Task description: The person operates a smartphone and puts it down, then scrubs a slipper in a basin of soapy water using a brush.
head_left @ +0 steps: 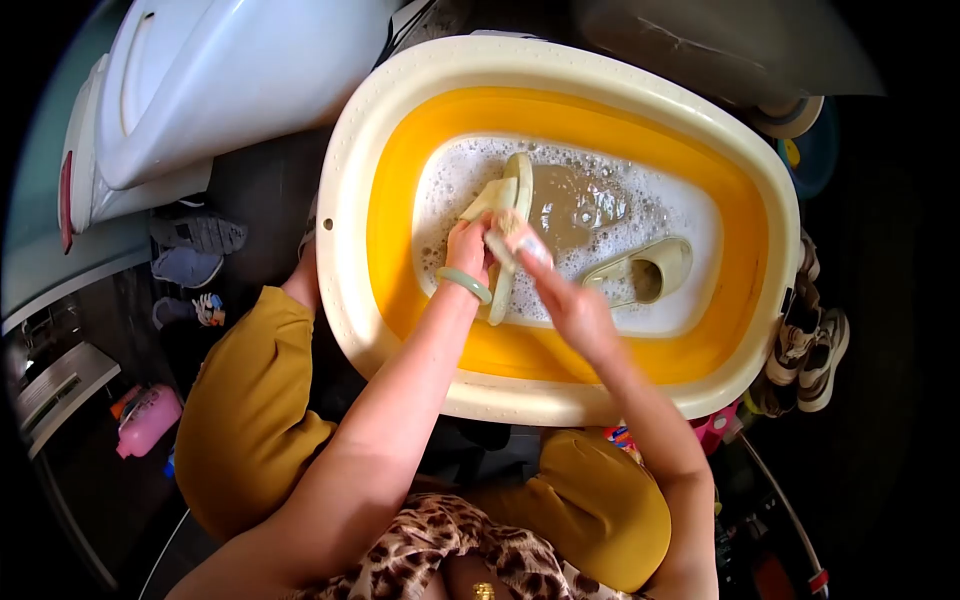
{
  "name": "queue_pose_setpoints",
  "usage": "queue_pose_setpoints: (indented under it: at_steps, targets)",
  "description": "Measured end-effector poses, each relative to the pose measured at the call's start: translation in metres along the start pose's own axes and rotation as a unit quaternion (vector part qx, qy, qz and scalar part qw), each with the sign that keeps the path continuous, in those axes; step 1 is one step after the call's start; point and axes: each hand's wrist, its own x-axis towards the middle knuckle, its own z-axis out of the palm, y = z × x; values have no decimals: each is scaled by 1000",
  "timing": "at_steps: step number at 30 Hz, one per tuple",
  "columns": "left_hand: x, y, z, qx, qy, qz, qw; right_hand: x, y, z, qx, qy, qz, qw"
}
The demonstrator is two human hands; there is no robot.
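Note:
My left hand (470, 250), below which a pale green bangle circles the wrist, is closed on a pale slipper (519, 180). That slipper is tipped on its side over the soapy water, its sole edge facing right. My right hand (580, 312) is closed round a small scrub brush (512, 236) and blurred by motion. The brush lies against or just over the slipper near my left fingers; whether they touch I cannot tell. A second pale green slipper (665, 268) rests in the suds (690, 215) at the right of the basin, partly under water.
A cream-rimmed yellow basin (345, 290) stands between my knees. Sneakers (822, 360) sit at its right, and grey shoes (195, 250) lie on the left. A white fixture (240, 80) is at upper left. A pink bottle (150, 420) stands at lower left.

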Motion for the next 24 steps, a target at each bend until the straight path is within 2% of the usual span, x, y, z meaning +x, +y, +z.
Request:
queue_pose_setpoints:
  at_steps: [2, 4, 8, 9, 10, 14, 16, 18, 19, 21, 22, 23, 24]
  targets:
    - [-2, 2, 3, 28, -2, 6, 1000, 46, 14, -3, -54, 60, -9, 997]
    - [0, 7, 5, 78, -3, 18, 997, 80, 22, -8, -21, 104, 33, 994]
    - [17, 2, -3, 77, -40, 13, 996, 22, 14, 4, 13, 40, 1, 999]
    - [11, 2, 7, -29, -29, 18, 999, -2, 2, 6, 42, 21, -11, 999]
    - [5, 5, 5, -33, -19, 17, 999, -17, -7, 7, 75, 0, -22, 997]
    - [7, 0, -10, -6, -34, 9, 999, 3, 5, -2, 13, -25, -4, 1000]
    - [9, 7, -16, 45, -73, -3, 996, 48, 12, -12, -28, 29, -6, 999]
    - [17, 7, -18, 58, -61, -6, 996, 80, 24, -19, 4, 47, 62, 997]
    - [16, 9, -17, 78, -66, 1, 995, 82, 32, -22, 3, 49, 63, 997]
    - [10, 12, -14, 97, -71, 7, 993, 77, 61, -23, 157, 47, 165, 973]
    - [5, 14, -12, 79, -75, 3, 994, 66, 82, -15, 155, 45, 166, 973]
    - [3, 12, -11, 59, -77, -1, 995, 51, 107, -3, 121, 110, 129, 978]
    - [4, 9, -13, 54, -73, -4, 996, 37, 106, -3, 79, 114, 152, 979]
